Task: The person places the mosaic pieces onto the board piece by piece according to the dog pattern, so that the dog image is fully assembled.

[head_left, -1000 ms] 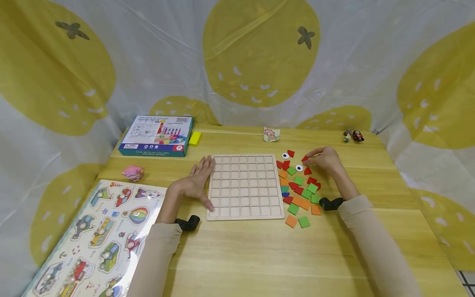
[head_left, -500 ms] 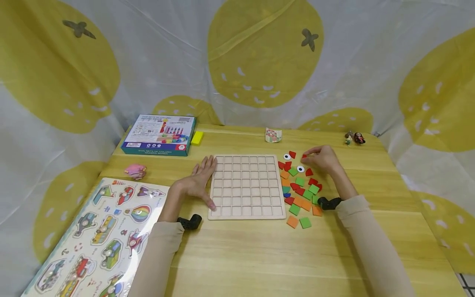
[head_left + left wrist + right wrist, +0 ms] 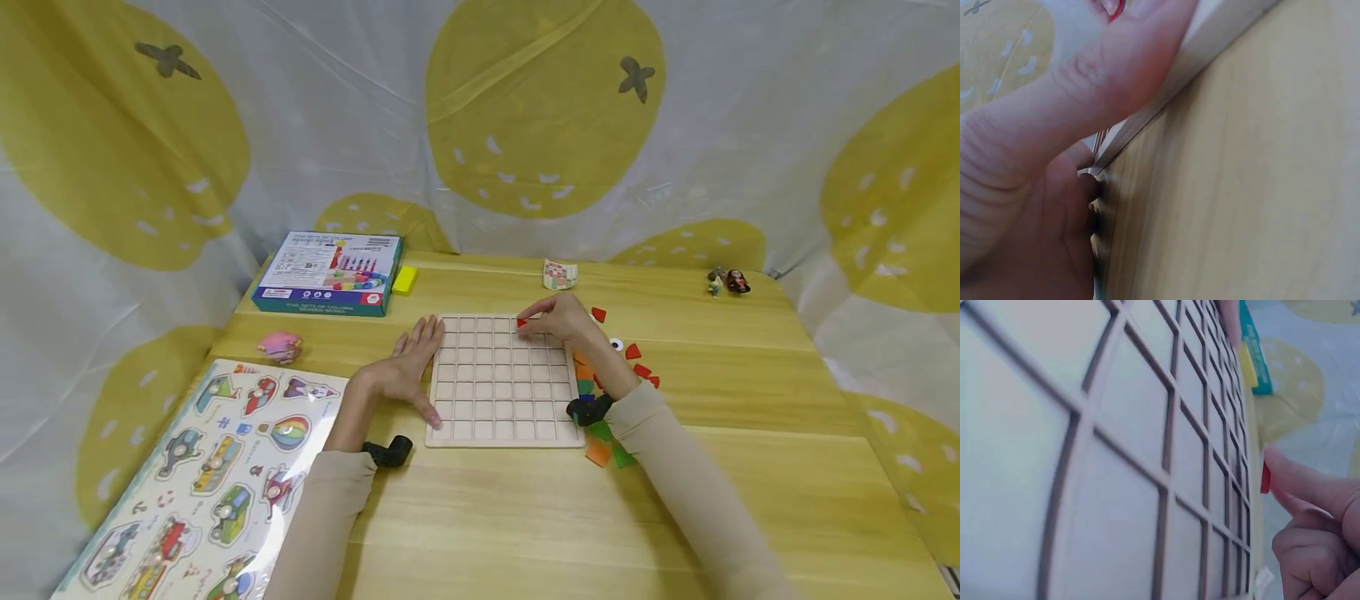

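Observation:
A square wooden grid board (image 3: pixel 495 392) with bare cells lies on the table. My left hand (image 3: pixel 408 367) rests on its left edge, fingers spread and fairly straight. In the left wrist view the thumb (image 3: pixel 1104 87) lies against the board's edge. Over the board's far edge, right of its middle, my right hand (image 3: pixel 566 321) pinches a small red tile (image 3: pixel 1265 478) between thumb and fingertips. Beside the board on the right are loose red, green and orange tiles (image 3: pixel 597 453) and a round eye piece (image 3: pixel 617 344). My right forearm covers part of that pile.
A picture puzzle board (image 3: pixel 202 475) lies at the left, with a pink toy (image 3: pixel 281 347) behind it. A boxed set (image 3: pixel 330 273) and a yellow block (image 3: pixel 405 281) stand at the back left. Farther back are a patterned paper (image 3: pixel 560 274) and small figures (image 3: pixel 738 282).
My right hand has moved left from the tile pile to above the board's far edge, carrying the red tile. The left hand keeps its place on the board.

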A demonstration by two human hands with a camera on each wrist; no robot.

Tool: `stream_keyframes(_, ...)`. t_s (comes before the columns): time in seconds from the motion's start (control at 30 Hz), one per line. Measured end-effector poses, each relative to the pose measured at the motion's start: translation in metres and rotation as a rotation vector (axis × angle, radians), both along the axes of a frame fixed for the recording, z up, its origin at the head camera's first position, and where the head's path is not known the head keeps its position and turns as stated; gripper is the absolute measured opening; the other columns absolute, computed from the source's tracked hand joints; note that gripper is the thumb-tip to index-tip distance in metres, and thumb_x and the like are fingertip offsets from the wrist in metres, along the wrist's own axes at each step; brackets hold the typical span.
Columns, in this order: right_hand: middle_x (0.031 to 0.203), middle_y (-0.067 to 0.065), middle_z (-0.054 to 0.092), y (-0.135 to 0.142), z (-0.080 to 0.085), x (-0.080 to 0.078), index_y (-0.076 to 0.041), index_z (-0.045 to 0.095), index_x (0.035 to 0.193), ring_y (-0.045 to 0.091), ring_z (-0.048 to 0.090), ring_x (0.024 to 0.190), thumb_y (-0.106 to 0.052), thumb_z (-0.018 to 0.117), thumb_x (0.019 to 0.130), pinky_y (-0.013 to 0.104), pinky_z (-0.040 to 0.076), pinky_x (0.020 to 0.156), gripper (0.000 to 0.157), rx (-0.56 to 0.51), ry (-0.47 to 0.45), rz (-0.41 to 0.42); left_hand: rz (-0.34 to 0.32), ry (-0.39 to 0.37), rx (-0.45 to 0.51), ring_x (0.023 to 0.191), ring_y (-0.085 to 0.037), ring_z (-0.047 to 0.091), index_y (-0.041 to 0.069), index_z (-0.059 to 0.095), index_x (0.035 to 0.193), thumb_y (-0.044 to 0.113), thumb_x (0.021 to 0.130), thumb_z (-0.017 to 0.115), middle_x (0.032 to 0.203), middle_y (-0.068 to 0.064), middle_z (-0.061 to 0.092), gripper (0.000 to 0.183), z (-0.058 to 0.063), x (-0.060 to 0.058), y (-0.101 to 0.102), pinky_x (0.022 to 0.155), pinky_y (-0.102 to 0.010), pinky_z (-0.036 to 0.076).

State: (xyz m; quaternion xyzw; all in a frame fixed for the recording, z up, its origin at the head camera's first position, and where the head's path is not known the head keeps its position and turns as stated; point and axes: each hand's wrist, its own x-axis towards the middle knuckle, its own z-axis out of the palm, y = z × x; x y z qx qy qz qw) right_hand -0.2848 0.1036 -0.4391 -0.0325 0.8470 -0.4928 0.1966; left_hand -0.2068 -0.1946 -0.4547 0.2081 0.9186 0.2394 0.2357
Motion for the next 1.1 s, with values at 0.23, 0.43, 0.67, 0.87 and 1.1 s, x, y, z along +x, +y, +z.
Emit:
stream_keyframes(0.23,0.055,-0.002,0.048,-0.023,-0.008,0.001,-0.01,0.078,0.093,0.013,0.025,0.054,-0.016,0.085,0.072,0.026,0.022,0.05,0.023,-0.036,0.031,-0.017,0.008,-0.006,0.0,0.148,-0.031,-0.024,0.009,-0.015,0.153,0.052,0.049,0.091,0.16,-0.012,-0.025,0.155,0.001,0.0,0.0,0.122,-0.052,-0.012)
stream_keyframes(0.43,0.045,-0.007,0.049,-0.038,-0.009,-0.001,-0.006,0.078,0.094,0.007,0.028,0.046,-0.013,0.086,0.07,0.023,0.025,0.047,0.026,-0.039,0.069,-0.034,0.007,-0.01,0.002,0.148,-0.031,-0.024,0.008,-0.015,0.153,0.053,0.049,0.091,0.16,-0.012,-0.025,0.155,0.001,0.0,0.0,0.122,-0.052,-0.012)
stream_keyframes(0.67,0.071,0.002,0.066,-0.039,-0.013,-0.003,-0.01,0.079,0.091,0.011,0.04,0.058,-0.015,0.088,0.068,0.023,0.031,0.051,0.025,0.005,0.069,-0.089,0.008,-0.015,-0.018,0.148,-0.03,-0.025,0.008,-0.016,0.153,0.054,0.049,0.09,0.16,-0.012,-0.026,0.156,0.001,0.0,0.002,0.122,-0.052,-0.011)
stream_keyframes(0.87,0.096,0.005,0.069,-0.035,-0.016,-0.004,-0.011,0.079,0.088,0.015,0.043,0.076,-0.018,0.088,0.068,0.025,0.035,0.061,0.022,0.031,0.066,-0.087,0.009,-0.019,-0.01,0.148,-0.03,-0.024,0.009,-0.015,0.153,0.054,0.049,0.09,0.16,-0.011,-0.026,0.155,0.0,-0.001,0.004,0.122,-0.052,-0.012)
stream_keyframes(1.1,0.061,0.0,0.055,-0.028,-0.013,-0.005,-0.013,0.078,0.096,0.013,0.035,0.056,-0.02,0.085,0.073,0.025,0.028,0.05,0.025,0.003,0.082,0.0,0.006,-0.015,0.014,0.148,-0.03,-0.025,0.009,-0.016,0.153,0.053,0.05,0.09,0.16,-0.011,-0.026,0.155,-0.001,-0.001,0.001,0.122,-0.053,-0.012)
